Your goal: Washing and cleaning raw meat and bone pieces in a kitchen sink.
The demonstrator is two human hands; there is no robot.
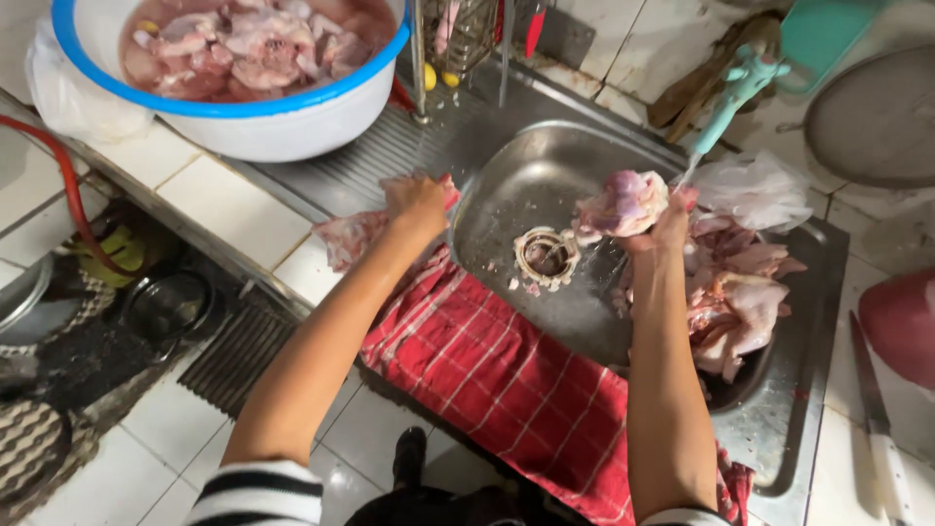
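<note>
two hands grip raw chicken pieces over the sink; bowl at counter's far-left corner full, pile remains.

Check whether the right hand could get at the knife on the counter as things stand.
Probably not right away: the right hand is full, holding a chicken piece over the sink. The knife lies uncovered on the counter to its right.

You had a white basin with a blue rim on the tiled bench, filled with pale meat in pinkish water. A knife with a white handle lay at the far right. A red hose ran along the left edge. A round mesh strainer sat at the upper right.
</note>
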